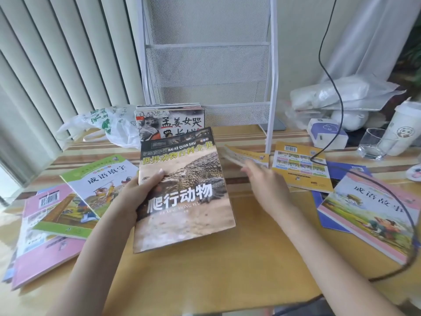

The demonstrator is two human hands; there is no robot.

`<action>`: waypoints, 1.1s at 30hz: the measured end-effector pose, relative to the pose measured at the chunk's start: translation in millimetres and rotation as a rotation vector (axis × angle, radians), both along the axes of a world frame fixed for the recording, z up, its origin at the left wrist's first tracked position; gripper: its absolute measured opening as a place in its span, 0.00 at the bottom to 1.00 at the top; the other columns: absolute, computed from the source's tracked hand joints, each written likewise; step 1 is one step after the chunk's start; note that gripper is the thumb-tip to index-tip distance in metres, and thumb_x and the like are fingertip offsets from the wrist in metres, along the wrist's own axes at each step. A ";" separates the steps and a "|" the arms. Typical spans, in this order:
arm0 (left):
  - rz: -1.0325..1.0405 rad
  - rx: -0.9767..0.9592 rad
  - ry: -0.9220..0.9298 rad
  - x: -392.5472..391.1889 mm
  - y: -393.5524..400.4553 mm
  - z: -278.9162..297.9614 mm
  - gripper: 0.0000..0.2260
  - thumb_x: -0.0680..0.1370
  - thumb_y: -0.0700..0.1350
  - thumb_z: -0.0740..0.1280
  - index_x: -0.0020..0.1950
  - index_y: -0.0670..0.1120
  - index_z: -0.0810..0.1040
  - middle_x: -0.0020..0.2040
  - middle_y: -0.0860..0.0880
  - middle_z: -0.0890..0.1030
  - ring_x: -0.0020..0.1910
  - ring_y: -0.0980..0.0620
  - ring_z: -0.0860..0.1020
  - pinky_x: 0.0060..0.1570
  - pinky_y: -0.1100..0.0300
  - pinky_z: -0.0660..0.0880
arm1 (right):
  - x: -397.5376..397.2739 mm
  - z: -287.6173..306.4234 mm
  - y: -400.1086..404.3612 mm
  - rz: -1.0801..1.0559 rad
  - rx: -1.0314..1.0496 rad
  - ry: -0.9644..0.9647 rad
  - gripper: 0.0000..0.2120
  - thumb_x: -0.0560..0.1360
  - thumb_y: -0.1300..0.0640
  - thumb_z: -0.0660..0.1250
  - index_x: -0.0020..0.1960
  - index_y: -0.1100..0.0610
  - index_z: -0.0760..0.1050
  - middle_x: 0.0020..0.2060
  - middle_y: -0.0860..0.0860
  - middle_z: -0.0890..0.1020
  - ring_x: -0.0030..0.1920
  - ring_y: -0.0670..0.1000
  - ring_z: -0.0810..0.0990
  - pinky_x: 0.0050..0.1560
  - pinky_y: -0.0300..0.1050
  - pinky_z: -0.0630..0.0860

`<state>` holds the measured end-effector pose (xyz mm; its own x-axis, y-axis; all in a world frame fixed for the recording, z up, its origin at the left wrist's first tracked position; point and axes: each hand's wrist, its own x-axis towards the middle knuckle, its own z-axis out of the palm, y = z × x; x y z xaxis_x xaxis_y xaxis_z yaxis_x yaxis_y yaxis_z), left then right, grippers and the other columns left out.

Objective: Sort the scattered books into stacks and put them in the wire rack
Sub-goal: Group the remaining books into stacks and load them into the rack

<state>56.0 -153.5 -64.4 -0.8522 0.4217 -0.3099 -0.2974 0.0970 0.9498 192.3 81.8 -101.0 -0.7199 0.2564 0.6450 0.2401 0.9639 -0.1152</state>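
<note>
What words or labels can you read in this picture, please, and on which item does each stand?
"爬行动物", "BAI KE QUAN SHU": crocodile book, held by left hand.
"成语填字": green book.
"成语故事": pink-edged book.
"孟姜女哭": standing book.
Barcodes, yellow book, paper cup: unreadable.

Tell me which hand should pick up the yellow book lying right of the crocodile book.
Right. The right hand is open and already reaching beside the yellow book, while the left hand grips the crocodile book.

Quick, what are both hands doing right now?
Left hand: holding the crocodile book by its left edge.
Right hand: reaching to a thin yellow book; too blurred to tell whether it grips it.
</note>
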 end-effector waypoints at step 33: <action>-0.203 -0.086 0.054 21.1 112.7 -34.7 0.29 0.71 0.43 0.75 0.69 0.42 0.68 0.36 0.49 0.83 0.25 0.55 0.81 0.33 0.60 0.80 | 86.9 22.6 70.4 -0.395 -0.336 0.798 0.14 0.81 0.56 0.56 0.45 0.64 0.74 0.30 0.52 0.73 0.28 0.55 0.68 0.31 0.50 0.60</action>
